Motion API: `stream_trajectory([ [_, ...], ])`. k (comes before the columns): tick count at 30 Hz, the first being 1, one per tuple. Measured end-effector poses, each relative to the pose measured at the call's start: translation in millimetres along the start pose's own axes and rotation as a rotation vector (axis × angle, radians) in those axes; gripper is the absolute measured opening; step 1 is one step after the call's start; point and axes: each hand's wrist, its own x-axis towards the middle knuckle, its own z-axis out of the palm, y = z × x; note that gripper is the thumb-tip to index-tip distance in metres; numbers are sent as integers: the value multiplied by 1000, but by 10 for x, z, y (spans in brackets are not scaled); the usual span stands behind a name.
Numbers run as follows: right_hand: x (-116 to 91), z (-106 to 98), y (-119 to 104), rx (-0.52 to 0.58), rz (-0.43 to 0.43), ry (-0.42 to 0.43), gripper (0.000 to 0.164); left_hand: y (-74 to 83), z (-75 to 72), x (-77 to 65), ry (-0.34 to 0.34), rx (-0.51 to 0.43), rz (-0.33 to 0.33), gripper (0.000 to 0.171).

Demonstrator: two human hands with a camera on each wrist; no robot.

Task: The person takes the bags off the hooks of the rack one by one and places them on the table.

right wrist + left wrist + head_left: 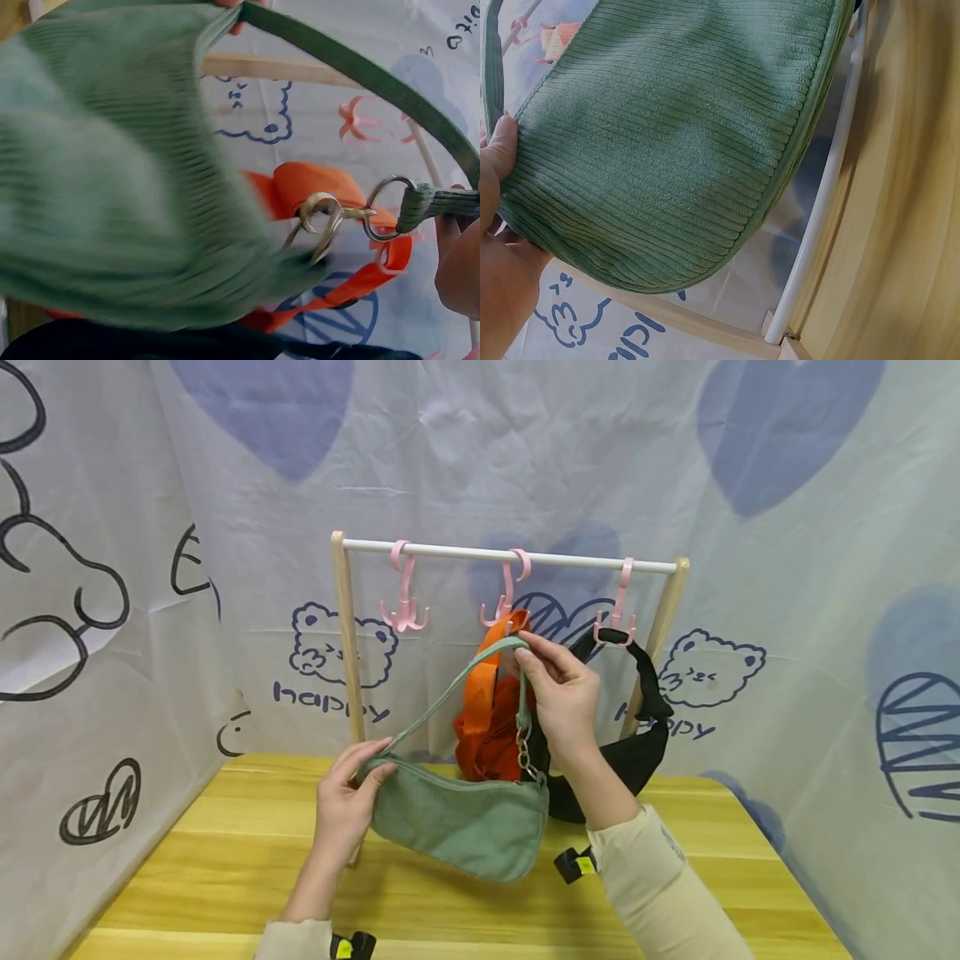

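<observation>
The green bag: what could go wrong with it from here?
The right hand pinches the strap in front of the orange bag, so the two might tangle. The chain looks close to the orange bag too and could snag. If the left hand slipped, the green bag might swing into the black bag.

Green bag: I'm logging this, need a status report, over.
Left grip pinches green bag at top corner. Right grip pinches its strap. Bag held up off the table. Possible obstruction: orange bag behind, on middle hook.
</observation>
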Motion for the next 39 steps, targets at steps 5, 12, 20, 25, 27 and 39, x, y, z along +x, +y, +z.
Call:
stream_trajectory([
  [5,-69,-91,84,-36,15,-33,28,15,-4,5,48,-46,-10,32],
  [12,-192,-196,186,-118,57,-85,29,65,-38,34,94,-49,16,33],
  [20,-321,-313,266,-164,164,-159,35,109,-60,46,107,-35,10,32],
  [25,-411,-414,288,-218,207,-184,42,122,-70,51,106,-31,-2,31],
  [27,-464,-466,296,-245,206,-188,44,127,-74,53,102,-33,6,32],
  [39,-943,-698,319,-375,-65,-181,44,137,-98,55,100,-19,21,33],
])
